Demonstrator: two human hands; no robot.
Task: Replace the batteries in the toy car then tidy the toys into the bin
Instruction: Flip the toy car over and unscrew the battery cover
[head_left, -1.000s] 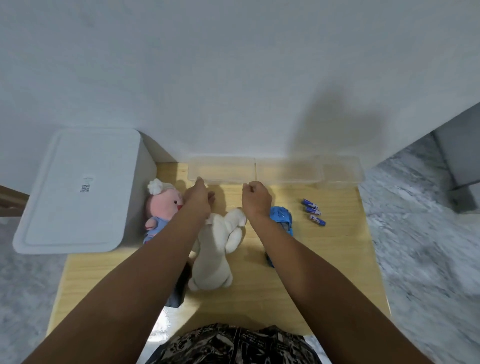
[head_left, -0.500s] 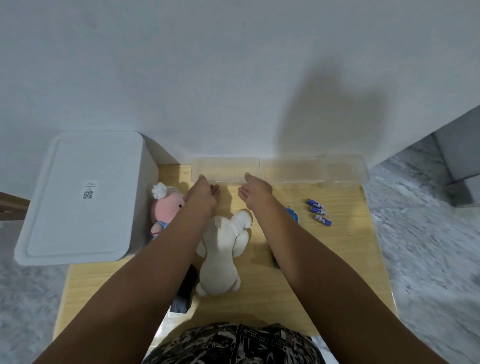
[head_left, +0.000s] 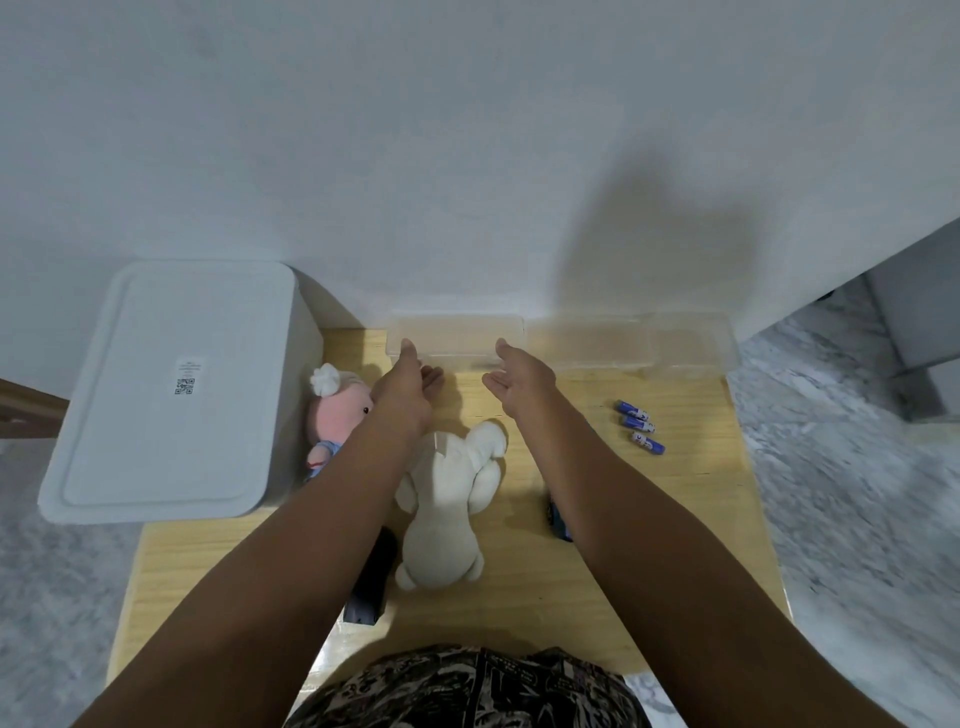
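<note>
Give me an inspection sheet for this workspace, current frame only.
Surface: wooden table, against a white wall.
Job's things: three blue batteries lying loose at right; toy car mostly hidden under the right forearm; white lidded bin at left, lid on.
Clutter: white plush, pink plush, clear trays along the wall, dark object.
Hands: left hand and right hand open, at a clear tray.
Cables: nothing seen.
Surroundings: marble floor.

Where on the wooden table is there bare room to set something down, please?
Free: the wooden table near right, below the three blue batteries, and the near-left corner below the white lidded bin. Crowded: the middle, around the white plush rabbit and pink plush doll.
</note>
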